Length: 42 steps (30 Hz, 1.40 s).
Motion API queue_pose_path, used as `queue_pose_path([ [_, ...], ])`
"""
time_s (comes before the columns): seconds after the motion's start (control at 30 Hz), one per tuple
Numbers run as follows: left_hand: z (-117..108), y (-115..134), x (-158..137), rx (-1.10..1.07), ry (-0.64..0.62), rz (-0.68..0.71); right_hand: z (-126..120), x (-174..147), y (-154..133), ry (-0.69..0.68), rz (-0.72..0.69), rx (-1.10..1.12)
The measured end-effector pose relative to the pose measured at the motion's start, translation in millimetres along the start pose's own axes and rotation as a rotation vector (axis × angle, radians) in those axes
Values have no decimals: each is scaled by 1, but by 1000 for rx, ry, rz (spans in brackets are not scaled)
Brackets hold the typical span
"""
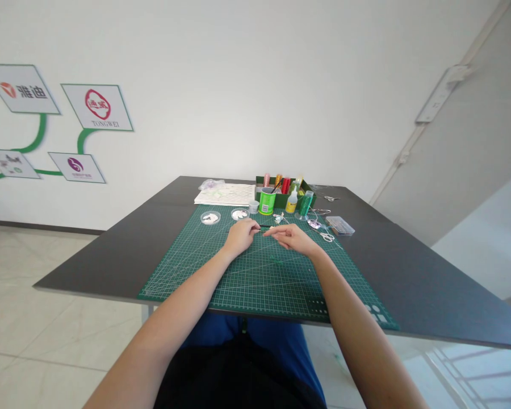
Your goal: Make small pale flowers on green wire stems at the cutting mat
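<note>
My left hand (242, 236) is closed in a pinch above the cutting mat (255, 284). A thin dark stick (266, 226) runs from its fingertips toward the right. Just below the stick, a fine greenish strand shows between my two hands, too small to name. My right hand (294, 237) comes in from the other side, its index finger reaching left to the strand and the other fingers curled under. What its fingertips grip, if anything, is hidden. Two shallow round dishes, a left dish (210, 217) and a right dish (240, 214), lie beyond my left hand.
Behind the hands stand a green can (267, 201), a glue bottle (292, 201), a green thread spool (306, 203) and a box of spools (260, 180). Scissors (327, 237) and a clear plastic case (339, 225) lie to the right. White sheets (225, 195) are at the back left.
</note>
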<state>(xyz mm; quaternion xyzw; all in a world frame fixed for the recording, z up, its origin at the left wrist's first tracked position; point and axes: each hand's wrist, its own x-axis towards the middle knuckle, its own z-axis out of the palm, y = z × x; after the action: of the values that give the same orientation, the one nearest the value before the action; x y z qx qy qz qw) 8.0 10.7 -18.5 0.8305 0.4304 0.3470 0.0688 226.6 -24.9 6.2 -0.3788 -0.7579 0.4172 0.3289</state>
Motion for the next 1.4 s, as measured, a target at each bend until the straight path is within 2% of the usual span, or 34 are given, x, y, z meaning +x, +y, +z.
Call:
queue_pose_path([
  [0.27,-4,4,-3,10,-104,50,-3,-2,-2,12,-6,37],
  [0.47,-3,6,-4,-24,-171,61,-4,-2,-2,75,-24,60],
  [1.17,-5,14,-3,-142,-243,168,-6,1,8,139,-58,177],
  [1.4,-3,16,-3,-195,-204,191,-6,4,12,210,-31,210],
])
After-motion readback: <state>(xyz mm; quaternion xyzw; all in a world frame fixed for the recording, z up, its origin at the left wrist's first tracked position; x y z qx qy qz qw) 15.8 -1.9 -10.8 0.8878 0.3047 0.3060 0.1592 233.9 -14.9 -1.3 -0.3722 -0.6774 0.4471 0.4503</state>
